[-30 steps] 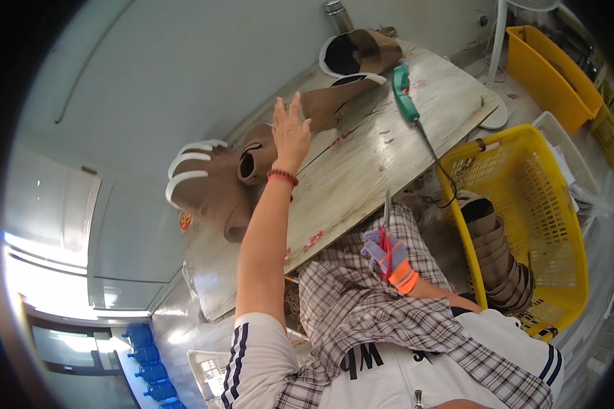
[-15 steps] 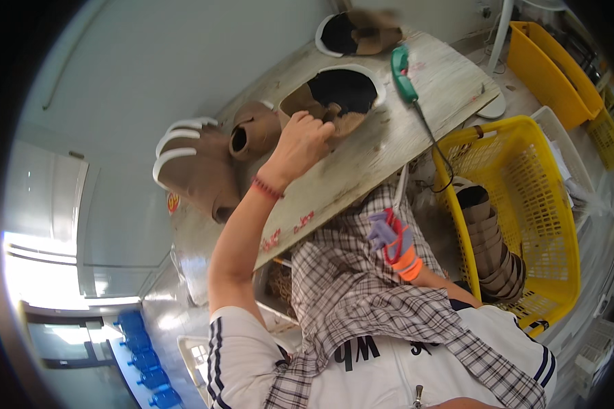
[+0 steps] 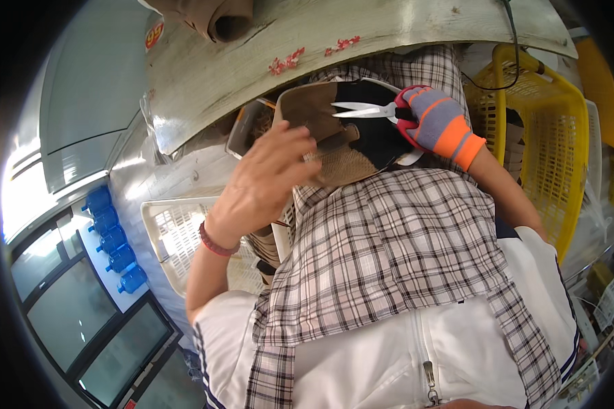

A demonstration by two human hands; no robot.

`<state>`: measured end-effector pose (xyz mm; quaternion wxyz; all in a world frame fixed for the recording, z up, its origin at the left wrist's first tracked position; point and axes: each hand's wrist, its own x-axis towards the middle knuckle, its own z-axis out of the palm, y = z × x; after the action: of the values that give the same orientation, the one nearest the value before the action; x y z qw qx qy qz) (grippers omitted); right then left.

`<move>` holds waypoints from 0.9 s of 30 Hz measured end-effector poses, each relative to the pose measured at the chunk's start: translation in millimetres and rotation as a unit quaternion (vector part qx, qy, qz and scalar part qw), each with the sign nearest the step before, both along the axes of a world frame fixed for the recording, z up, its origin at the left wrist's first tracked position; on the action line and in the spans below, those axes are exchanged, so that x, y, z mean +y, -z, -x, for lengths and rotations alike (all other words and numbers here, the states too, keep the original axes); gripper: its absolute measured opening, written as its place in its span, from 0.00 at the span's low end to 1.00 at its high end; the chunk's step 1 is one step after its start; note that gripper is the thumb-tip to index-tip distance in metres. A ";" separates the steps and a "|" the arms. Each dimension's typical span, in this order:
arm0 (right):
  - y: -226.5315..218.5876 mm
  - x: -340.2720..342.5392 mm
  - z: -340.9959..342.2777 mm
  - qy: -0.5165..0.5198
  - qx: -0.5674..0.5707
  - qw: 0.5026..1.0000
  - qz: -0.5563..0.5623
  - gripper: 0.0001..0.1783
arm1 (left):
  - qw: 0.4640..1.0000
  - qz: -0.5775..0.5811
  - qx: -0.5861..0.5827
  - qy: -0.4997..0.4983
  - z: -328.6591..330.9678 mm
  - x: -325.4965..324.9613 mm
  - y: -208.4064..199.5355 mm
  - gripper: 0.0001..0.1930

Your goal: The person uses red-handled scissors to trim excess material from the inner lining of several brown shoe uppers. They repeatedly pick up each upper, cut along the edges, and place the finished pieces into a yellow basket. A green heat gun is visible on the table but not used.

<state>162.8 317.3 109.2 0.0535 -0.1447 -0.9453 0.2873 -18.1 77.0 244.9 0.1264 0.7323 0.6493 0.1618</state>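
Over my lap lies a brown shoe upper [image 3: 307, 112] with a black lining and a white edge. My right hand [image 3: 436, 126], in a grey and orange glove, is closed round the red handles of a pair of scissors [image 3: 368, 110]. Their blades are parted and point left across the inside of the upper. My left hand [image 3: 262, 174], bare with a red bracelet, is at the upper's left edge. Its fingers are apart and slightly blurred; whether they touch the upper I cannot tell.
A worn table [image 3: 382, 34] spans the front, with brown rolled uppers [image 3: 228, 17] at its far left. A yellow basket [image 3: 546, 177] stands on the right, a white basket [image 3: 170, 218] on the left. A dark cord [image 3: 516, 51] hangs over the table's edge.
My left hand has come back from the table to my lap, where a shoe upper now lies. My right hand has moved up to it with the scissors, whose blades now show parted. The view has tilted down.
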 end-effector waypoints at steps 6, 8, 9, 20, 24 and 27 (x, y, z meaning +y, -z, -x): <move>7.5 5.1 -19.5 -0.014 -0.035 0.993 -0.114 0.19 | 0.669 -0.093 -0.510 -0.533 -4.3 -81.4 120.2 0.22; 10.0 5.8 -17.3 -0.016 -0.001 0.992 -0.122 0.19 | 0.508 -0.098 -0.707 -0.483 -17.7 -69.9 150.3 0.19; 10.9 6.4 -14.6 -0.021 0.019 0.992 -0.125 0.19 | 0.583 -0.104 -0.657 -0.467 -17.9 -68.8 171.9 0.17; 20.0 11.5 22.6 -0.094 0.010 0.987 -0.128 0.19 | 0.931 -0.084 0.038 -0.354 29.8 -86.8 280.8 0.23; 24.7 14.0 30.9 -0.106 -0.018 0.982 -0.152 0.17 | 0.938 -0.077 0.093 -0.325 29.9 -81.0 284.0 0.26; 33.9 14.1 31.2 -0.087 0.000 0.985 -0.149 0.15 | 0.883 -0.075 -0.214 -0.411 17.3 -52.9 275.7 0.25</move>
<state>131.7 331.4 75.3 0.0498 -0.0526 -0.9865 0.1467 -35.4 24.1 -30.8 0.1295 0.3541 0.8353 0.4001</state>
